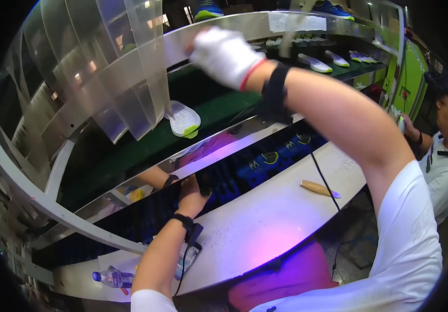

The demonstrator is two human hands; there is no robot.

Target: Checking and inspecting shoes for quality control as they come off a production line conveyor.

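my bare left hand (190, 193) grips a small dark thing at the white bench (265, 218) edge - can't tell what. gloved right hand (224, 54) up at the clear plastic strip curtain (130, 78), fingers blurred, grip unclear. next, i reckon: white-and-lime shoe sole (183, 119) on the green belt (146, 145) beyond - needs a reach under.

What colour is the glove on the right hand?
White with a red cuff edge on the right hand, seen in the head view.

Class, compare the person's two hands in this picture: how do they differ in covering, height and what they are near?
1. The right hand wears a white glove with a red cuff; the left hand is bare.
2. The right hand is raised to the upper metal rail; the left hand is low, at the edge of the white workbench.
3. The right hand is by hanging clear plastic strips; the left is by a dark conveyor.
Both wrists carry black bands.
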